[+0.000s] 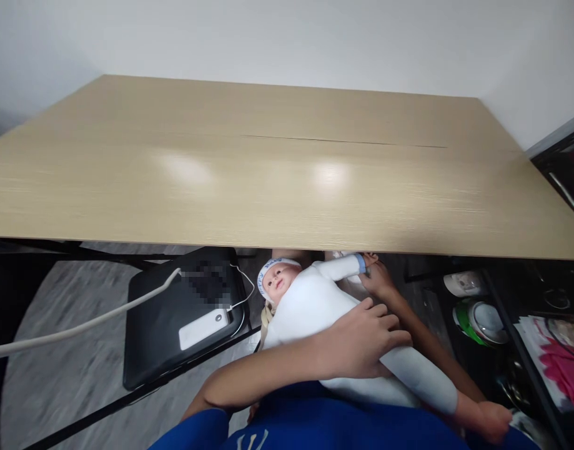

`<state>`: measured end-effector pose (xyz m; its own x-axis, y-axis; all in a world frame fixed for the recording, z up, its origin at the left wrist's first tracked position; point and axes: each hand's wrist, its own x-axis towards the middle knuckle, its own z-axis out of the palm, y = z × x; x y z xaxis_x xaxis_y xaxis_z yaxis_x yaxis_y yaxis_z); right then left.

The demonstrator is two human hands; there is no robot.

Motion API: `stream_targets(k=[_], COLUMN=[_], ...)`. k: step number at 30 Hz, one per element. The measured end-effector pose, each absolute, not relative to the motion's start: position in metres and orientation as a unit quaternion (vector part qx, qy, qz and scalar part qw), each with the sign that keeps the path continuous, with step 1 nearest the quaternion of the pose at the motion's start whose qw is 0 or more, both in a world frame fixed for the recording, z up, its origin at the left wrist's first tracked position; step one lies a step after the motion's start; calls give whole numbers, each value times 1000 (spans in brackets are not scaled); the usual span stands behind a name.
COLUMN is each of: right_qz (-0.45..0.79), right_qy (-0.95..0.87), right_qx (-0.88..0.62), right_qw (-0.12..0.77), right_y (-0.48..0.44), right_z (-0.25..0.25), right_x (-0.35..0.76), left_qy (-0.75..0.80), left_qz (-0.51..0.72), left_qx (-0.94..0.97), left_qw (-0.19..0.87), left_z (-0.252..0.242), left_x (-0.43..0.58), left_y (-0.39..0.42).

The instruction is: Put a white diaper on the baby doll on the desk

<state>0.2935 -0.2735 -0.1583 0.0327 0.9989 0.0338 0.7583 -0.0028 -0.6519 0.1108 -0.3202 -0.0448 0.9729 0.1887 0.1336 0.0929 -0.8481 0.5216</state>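
Note:
A baby doll (310, 306) in a white suit with blue cuffs and a printed headband lies across the lap, its head to the left and one leg stretched to the lower right. My left hand (366, 337) reaches over its body, fingers curled round the top of that leg. By the doll's raised arm, just below the table edge, is my right hand (379, 280); its fingers close at the blue cuff and are partly hidden. The doll's other arm does not show.
A wooden table (287, 206) spans the view above the lap. At left, a black padded seat (155, 325) bears a white power bank (205, 329) with a cable. On the right, a dark shelf holds a green-and-white container (481, 322) and pink cloth (565, 369).

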Motion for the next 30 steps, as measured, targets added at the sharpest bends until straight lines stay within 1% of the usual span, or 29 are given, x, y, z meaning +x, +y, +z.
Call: stream_targets(k=[2,5,8,10,12,17,20,22,25,26,27,28,30], right_qz=[205,127,124,154,180,225,228,217,204,203,203,204,203], right_qy=[-638,-622,-684,-741,-783,-810,-821,-828,-835,-838,-840,-843,-848], right_qx=[-691,-712,-655,-598,-556,-535,-521,-515,-506,-500,-494,-487,-474], right_qw=[270,299,296,266,215,82,40,41,71,82,92,102,124], right_y=[-299,-332,-338,-324,-302,-261,-261,-266,-271,-272,-272,-271,-270], right_z=[-151,-132,-117,-113,-112,-103,-92,-86,-83,-82,-81,-81,-78], right_x=[306,317,309,294,276,243,236,236,237,238,238,238,238], left_qy=[71,69,57,51,50,84,180,266,448,518,577,618,655], left_qz=[95,88,82,85,86,100,185,265,360,363,334,296,227], left_qx=[957,960,962,962,963,955,920,878,782,739,701,667,625], left_qw=[266,257,254,255,252,265,295,298,243,232,254,292,358], left_z=[-45,-42,-38,-37,-35,-31,-39,-54,-92,-106,-118,-129,-141], left_x=[110,108,108,108,109,101,70,35,-26,-44,-59,-70,-81], left_y=[-321,-322,-322,-321,-319,-324,-341,-358,-385,-393,-400,-406,-415])
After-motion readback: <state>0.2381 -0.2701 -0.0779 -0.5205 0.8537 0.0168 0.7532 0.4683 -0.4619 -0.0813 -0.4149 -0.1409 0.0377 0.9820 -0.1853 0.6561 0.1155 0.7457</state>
